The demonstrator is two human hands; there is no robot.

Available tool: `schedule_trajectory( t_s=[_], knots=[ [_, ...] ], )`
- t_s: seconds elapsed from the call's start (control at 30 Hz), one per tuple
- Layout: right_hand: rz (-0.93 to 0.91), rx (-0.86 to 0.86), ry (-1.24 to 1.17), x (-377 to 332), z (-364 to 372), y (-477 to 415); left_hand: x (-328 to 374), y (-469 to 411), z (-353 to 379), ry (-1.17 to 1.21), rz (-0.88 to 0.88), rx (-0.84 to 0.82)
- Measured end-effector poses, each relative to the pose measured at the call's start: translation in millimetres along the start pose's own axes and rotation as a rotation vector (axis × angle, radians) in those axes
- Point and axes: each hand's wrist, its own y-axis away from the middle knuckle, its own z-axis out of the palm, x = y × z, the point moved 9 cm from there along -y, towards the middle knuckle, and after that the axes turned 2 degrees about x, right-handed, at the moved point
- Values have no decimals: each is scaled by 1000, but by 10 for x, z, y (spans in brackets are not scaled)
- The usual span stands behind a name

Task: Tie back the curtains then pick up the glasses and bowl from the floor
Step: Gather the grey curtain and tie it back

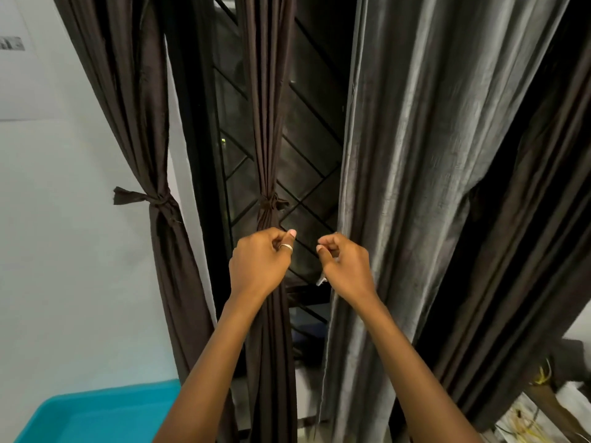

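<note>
Curtains cover the window (pixel 315 129). The grey curtain (pixel 415 155) hangs loose on the right (next to be tied, I'd judge), while the left brown curtain (pixel 134 107) and the middle brown curtain (pixel 267 91) are cinched to bare the glass. Left hand (pixel 259 263) sits curled under the middle knot (pixel 271 201), gripping nothing visible. Right hand (pixel 347 266) curls at the grey hem, and I cannot tell whether it has hold of it.

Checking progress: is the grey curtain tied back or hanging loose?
Loose. The grey curtain hangs spread, no tie around it in view.
</note>
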Motion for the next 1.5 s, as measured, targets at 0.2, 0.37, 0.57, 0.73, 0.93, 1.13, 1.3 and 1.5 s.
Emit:
schedule_trajectory(
  t_s=[0.2, 0.37, 0.57, 0.73, 0.93, 1.13, 1.3, 1.5],
  knots=[
    [115, 11, 47, 426, -118, 76, 24, 68, 381, 23, 1, -103],
    [176, 37, 120, 658, -141, -60, 27, -58, 680, 62, 35, -194],
    [220, 15, 247, 935, 46, -445, -177, -226, 1019, 179, -16, -249],
    [253, -7, 279, 1090, 325, -793, -347, -169, 1304, 331, -45, -346],
    [182, 36, 244, 1053, 468, -741, -562, -268, 1489, 352, -105, -274],
    [155, 38, 108, 985, 525, -533, -627, -323, 1751, 382, -162, -241],
    [157, 71, 14, 1042, 389, -389, -524, -239, 1907, 427, -194, -298],
    [118, 68, -59, 1152, 232, -315, -252, -124, 1978, 413, -259, -271]
  ],
)
